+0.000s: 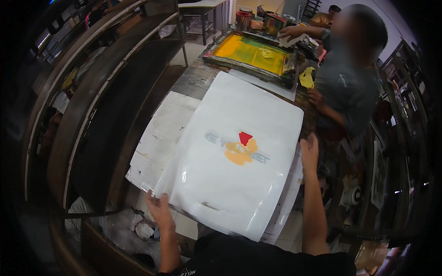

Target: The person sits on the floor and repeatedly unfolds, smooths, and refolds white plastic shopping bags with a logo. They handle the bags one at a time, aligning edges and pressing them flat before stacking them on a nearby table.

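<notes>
A stack of white plastic bags (221, 115) lies across the table in front of me. The top bag carries a red and orange print over blurred grey lettering, with a handle slot near its close edge. My left hand (160, 212) is at the near left corner of the stack, fingers apart. Whether its fingertips touch the bag edges is hard to tell. By the right edge, my right hand (310, 154) is raised with its fingers stretched out, grasping nothing that I can see. Beneath the bags is a pale, stained board (159, 133).
Beyond the bags sits a screen-printing frame (251, 51) smeared with yellow and green ink. A co-worker (345, 87) stands on the far right, one hand by a yellow cloth (307, 77). Paint cans (243, 20) stand behind. Dark shelving (115, 87) runs along the left.
</notes>
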`<act>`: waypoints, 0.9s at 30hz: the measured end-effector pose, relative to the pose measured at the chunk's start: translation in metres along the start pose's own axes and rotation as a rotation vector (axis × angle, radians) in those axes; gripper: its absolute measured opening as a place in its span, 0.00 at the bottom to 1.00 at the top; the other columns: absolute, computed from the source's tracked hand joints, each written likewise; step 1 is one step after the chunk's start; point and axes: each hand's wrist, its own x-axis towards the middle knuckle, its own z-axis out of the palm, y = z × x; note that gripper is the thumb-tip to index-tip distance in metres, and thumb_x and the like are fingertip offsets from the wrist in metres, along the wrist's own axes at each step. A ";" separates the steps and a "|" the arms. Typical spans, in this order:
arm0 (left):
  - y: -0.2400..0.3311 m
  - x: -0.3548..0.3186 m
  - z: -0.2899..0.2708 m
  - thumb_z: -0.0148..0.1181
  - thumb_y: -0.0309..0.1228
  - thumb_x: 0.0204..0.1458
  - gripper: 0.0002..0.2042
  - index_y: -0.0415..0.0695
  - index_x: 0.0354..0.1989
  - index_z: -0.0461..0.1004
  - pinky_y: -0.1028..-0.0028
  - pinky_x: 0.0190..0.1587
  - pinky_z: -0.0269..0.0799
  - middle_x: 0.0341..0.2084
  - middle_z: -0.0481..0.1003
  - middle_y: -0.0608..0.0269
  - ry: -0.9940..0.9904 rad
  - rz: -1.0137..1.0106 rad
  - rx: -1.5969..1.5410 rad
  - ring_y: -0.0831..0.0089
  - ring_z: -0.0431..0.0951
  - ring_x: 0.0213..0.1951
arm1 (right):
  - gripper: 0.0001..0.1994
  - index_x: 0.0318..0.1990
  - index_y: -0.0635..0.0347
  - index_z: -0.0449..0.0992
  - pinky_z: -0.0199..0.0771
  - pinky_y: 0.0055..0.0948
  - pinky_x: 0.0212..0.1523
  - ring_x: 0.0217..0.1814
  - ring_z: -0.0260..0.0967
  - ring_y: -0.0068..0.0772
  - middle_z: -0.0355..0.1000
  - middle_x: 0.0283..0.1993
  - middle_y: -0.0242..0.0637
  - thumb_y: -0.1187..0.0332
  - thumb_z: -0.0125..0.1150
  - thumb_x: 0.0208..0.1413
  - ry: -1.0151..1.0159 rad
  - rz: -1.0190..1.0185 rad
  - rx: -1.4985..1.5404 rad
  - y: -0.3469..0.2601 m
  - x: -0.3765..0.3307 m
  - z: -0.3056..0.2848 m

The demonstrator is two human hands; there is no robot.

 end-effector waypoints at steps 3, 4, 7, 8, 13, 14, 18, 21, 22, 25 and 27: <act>0.026 0.034 -0.009 0.57 0.24 0.57 0.26 0.36 0.64 0.58 0.68 0.56 0.64 0.56 0.66 0.51 0.064 0.455 0.486 0.62 0.68 0.55 | 0.32 0.68 0.67 0.57 0.62 0.36 0.65 0.68 0.61 0.42 0.63 0.65 0.50 0.61 0.60 0.61 -0.086 0.318 0.238 0.018 -0.046 -0.008; 0.038 0.056 -0.002 0.57 0.25 0.58 0.25 0.35 0.63 0.60 0.68 0.57 0.64 0.56 0.66 0.50 -0.055 0.453 0.372 0.62 0.68 0.56 | 0.32 0.68 0.67 0.57 0.62 0.36 0.66 0.68 0.61 0.42 0.62 0.66 0.51 0.60 0.60 0.61 -0.113 0.392 0.329 0.023 -0.053 -0.005; 0.062 0.134 0.063 0.56 0.33 0.60 0.26 0.36 0.65 0.61 0.65 0.62 0.61 0.58 0.65 0.49 -0.508 0.433 0.350 0.62 0.66 0.59 | 0.31 0.66 0.66 0.59 0.68 0.34 0.59 0.61 0.66 0.39 0.67 0.61 0.45 0.56 0.58 0.63 -0.221 0.432 0.480 -0.005 -0.071 0.008; 0.056 0.161 0.091 0.55 0.38 0.60 0.28 0.36 0.65 0.60 0.64 0.64 0.58 0.59 0.65 0.49 -0.649 0.339 0.326 0.62 0.65 0.60 | 0.30 0.66 0.66 0.59 0.69 0.35 0.58 0.60 0.67 0.39 0.67 0.60 0.45 0.56 0.57 0.63 -0.214 0.449 0.503 -0.013 -0.074 0.013; 0.040 0.221 0.189 0.51 0.51 0.60 0.39 0.33 0.71 0.49 0.65 0.69 0.53 0.67 0.58 0.48 -1.260 -0.210 0.335 0.62 0.60 0.68 | 0.29 0.65 0.66 0.60 0.72 0.37 0.57 0.58 0.69 0.40 0.68 0.58 0.46 0.56 0.56 0.64 -0.277 0.527 0.670 -0.031 -0.086 0.035; 0.050 0.201 0.203 0.51 0.51 0.60 0.40 0.33 0.71 0.48 0.65 0.67 0.56 0.67 0.58 0.48 -1.230 -0.228 0.368 0.62 0.62 0.66 | 0.29 0.65 0.66 0.59 0.72 0.36 0.57 0.58 0.69 0.40 0.69 0.58 0.46 0.56 0.55 0.64 -0.220 0.569 0.612 -0.029 -0.087 0.030; 0.064 0.166 0.213 0.52 0.46 0.61 0.38 0.35 0.71 0.46 0.65 0.62 0.65 0.65 0.62 0.47 -1.112 -0.296 0.396 0.59 0.69 0.60 | 0.31 0.67 0.66 0.57 0.72 0.35 0.56 0.58 0.69 0.39 0.68 0.59 0.46 0.56 0.54 0.64 -0.149 0.637 0.468 -0.036 -0.095 0.027; 0.050 0.175 0.213 0.51 0.42 0.62 0.34 0.36 0.70 0.48 0.65 0.58 0.70 0.62 0.64 0.46 -1.167 -0.302 0.340 0.59 0.72 0.57 | 0.30 0.68 0.65 0.57 0.71 0.35 0.57 0.58 0.68 0.39 0.68 0.60 0.46 0.56 0.53 0.64 -0.144 0.588 0.395 -0.043 -0.100 0.033; 0.050 0.176 0.214 0.51 0.41 0.63 0.33 0.36 0.70 0.49 0.65 0.57 0.71 0.61 0.65 0.45 -1.204 -0.296 0.323 0.58 0.72 0.57 | 0.30 0.68 0.65 0.57 0.71 0.35 0.57 0.59 0.68 0.39 0.67 0.60 0.46 0.56 0.53 0.65 -0.134 0.567 0.370 -0.044 -0.100 0.034; 0.043 0.181 0.216 0.51 0.40 0.62 0.32 0.35 0.69 0.51 0.65 0.57 0.71 0.60 0.66 0.45 -1.193 -0.290 0.348 0.59 0.73 0.56 | 0.30 0.67 0.66 0.59 0.70 0.34 0.57 0.58 0.69 0.39 0.68 0.60 0.46 0.57 0.55 0.64 -0.084 0.553 0.334 -0.038 -0.100 0.037; 0.035 0.187 0.220 0.51 0.39 0.62 0.31 0.35 0.69 0.52 0.65 0.56 0.71 0.60 0.67 0.46 -1.196 -0.256 0.376 0.60 0.73 0.56 | 0.29 0.66 0.66 0.59 0.70 0.33 0.57 0.57 0.69 0.38 0.69 0.59 0.45 0.57 0.55 0.64 -0.081 0.524 0.320 -0.033 -0.099 0.039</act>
